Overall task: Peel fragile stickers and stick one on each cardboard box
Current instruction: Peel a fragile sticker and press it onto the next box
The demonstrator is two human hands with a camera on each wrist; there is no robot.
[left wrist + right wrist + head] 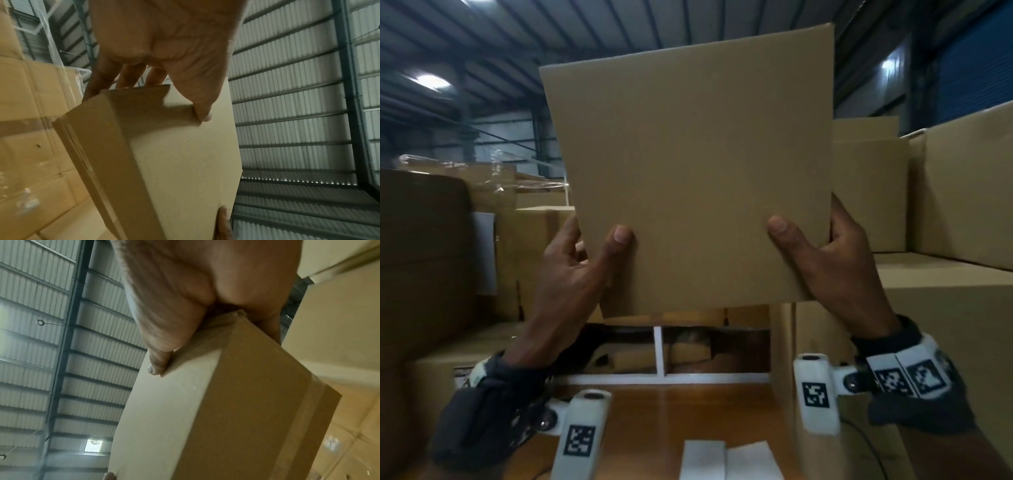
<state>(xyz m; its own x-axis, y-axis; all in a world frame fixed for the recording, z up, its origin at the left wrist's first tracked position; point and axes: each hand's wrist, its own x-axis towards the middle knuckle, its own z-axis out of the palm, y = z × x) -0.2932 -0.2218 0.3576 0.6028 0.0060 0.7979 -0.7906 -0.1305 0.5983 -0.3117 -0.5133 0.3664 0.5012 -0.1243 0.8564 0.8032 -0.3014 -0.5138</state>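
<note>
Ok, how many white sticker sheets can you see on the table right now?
2: one sticker sheet at the bottom edge of the head view, a second sheet beside it on its right. Both are cut off by the frame; more may lie out of view.

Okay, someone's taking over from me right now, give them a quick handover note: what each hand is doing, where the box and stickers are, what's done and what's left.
Left hand: grips the lower left edge of the cardboard box, thumb on the near face, fingers behind.
Right hand: grips the lower right edge the same way.
The box is lifted in front of the face, clear of the wooden table; its near face shows no sticker.
White sheets, possibly the sticker backing, lie on the table's near edge; no print readable.
Stacked boxes stand around; no stickers visible on them.
Done: nothing confirmed.
Left: set the box down, peel a sticker, apply, repeat per box.
</note>
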